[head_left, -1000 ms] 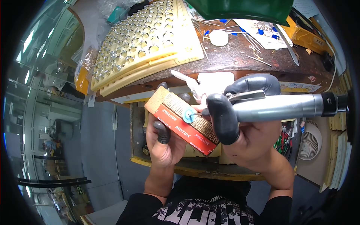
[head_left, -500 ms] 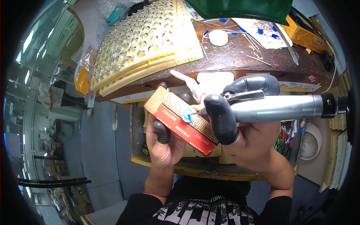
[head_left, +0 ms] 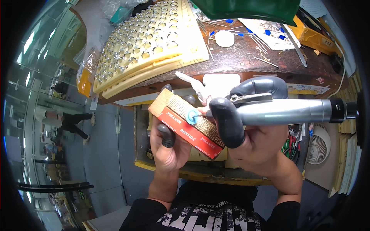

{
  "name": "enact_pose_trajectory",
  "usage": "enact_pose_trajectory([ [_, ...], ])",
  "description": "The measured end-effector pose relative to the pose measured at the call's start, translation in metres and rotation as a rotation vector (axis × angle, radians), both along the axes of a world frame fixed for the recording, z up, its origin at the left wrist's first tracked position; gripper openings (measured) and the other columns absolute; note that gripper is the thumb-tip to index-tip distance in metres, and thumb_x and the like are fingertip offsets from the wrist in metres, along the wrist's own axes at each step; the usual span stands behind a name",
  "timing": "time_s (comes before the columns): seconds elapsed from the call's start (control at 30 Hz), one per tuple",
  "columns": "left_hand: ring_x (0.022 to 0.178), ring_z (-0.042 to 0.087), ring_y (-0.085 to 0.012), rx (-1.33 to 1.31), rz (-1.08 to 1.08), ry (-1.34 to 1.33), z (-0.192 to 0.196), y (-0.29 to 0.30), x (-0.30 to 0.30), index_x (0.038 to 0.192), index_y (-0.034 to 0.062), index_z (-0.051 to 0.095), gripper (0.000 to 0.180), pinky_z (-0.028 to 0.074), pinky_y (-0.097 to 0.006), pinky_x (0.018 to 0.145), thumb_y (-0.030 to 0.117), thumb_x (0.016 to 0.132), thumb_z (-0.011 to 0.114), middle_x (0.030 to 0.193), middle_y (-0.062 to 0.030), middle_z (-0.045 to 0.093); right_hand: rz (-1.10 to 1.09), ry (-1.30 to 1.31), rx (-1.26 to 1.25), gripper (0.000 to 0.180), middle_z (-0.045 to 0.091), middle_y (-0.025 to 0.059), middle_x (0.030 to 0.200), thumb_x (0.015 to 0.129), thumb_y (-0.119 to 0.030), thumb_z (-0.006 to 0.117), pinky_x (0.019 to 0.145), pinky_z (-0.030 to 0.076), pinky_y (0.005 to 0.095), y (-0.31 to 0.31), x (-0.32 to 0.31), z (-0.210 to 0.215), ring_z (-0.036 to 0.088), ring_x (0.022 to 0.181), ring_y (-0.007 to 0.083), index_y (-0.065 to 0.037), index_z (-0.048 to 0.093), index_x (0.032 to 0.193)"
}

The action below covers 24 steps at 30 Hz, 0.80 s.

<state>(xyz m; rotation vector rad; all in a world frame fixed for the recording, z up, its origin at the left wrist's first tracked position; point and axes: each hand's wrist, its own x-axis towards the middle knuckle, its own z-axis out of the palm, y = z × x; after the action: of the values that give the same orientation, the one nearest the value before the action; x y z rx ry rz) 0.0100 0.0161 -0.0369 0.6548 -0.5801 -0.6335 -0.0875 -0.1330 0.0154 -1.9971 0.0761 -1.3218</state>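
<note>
My left hand (head_left: 169, 152), with black finger cots, is closed around a wooden block (head_left: 158, 104). The block has a red printed side and a brass-coloured, studded face turned up. In my right hand (head_left: 256, 140) is a silver rotary handpiece (head_left: 285, 111), gripped between black-covered thumb and fingers. A small light-blue disc (head_left: 191, 117) on its thin shank rests against or just over the studded face; actual contact cannot be told. Behind the block, a white finger-shaped piece (head_left: 192, 83) juts from the bench edge beside a white pad (head_left: 221, 82).
Cream trays (head_left: 154, 59) of silver rings fill the bench's left side. Metal rods (head_left: 266, 61), a round white lid (head_left: 224, 39) and a knife-like blade (head_left: 300, 54) lie farther right. A green lamp shade (head_left: 250, 11) hangs above; a fan (head_left: 319, 144) stands right.
The disc has shifted very slightly left on the studded face. Both hands keep almost the same place. Beyond the glass at left, a walking person has come more into view.
</note>
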Motion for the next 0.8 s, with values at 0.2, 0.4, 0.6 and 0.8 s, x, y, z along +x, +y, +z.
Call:
enact_pose_trajectory([
  [0.2,0.123,0.048,-0.0427,-0.012,0.033,0.032,-0.0032,0.0004,0.0003,0.145,0.0012,0.019,0.069,0.045,-0.054,0.101,0.021,0.093,0.059,0.135,-0.0269,0.043,-0.013,-0.001,0.027,0.007,0.063,0.007,0.083,0.082,-0.011,0.07,0.071,0.044,0.0316,-0.0002,-0.0017,0.0023,0.055,0.083,0.0199,-0.006,0.075,0.081],
  [0.4,0.124,0.047,-0.043,0.03,0.008,-0.027,0.0003,0.0006,0.0007,0.145,0.001,0.019,0.068,0.045,-0.055,0.101,0.024,0.094,0.057,0.135,-0.027,0.042,-0.002,-0.012,0.048,0.007,0.062,0.0086,0.083,0.082,-0.009,0.07,0.071,0.044,0.0309,0.0013,-0.0001,0.0016,0.055,0.083,0.0199,-0.003,0.073,0.081],
  [0.6,0.125,0.047,-0.041,0.021,0.015,-0.028,-0.0013,0.0004,0.0003,0.146,0.0012,0.018,0.067,0.044,-0.055,0.101,0.024,0.095,0.055,0.137,-0.0264,0.041,-0.01,-0.018,0.015,0.006,0.062,0.0089,0.083,0.082,-0.008,0.07,0.071,0.044,0.0308,-0.0005,-0.0011,0.0001,0.055,0.084,0.0199,-0.003,0.073,0.081],
  [0.8,0.127,0.046,-0.0351,0.024,0.047,-0.004,-0.0041,0.0042,0.0015,0.147,0.0013,0.017,0.068,0.043,-0.051,0.104,0.024,0.095,0.055,0.14,-0.0245,0.038,-0.014,-0.009,-0.01,0.007,0.062,0.0091,0.084,0.082,-0.009,0.07,0.07,0.044,0.0308,0.0001,-0.0001,0.0006,0.055,0.084,0.0202,-0.003,0.074,0.081],
])
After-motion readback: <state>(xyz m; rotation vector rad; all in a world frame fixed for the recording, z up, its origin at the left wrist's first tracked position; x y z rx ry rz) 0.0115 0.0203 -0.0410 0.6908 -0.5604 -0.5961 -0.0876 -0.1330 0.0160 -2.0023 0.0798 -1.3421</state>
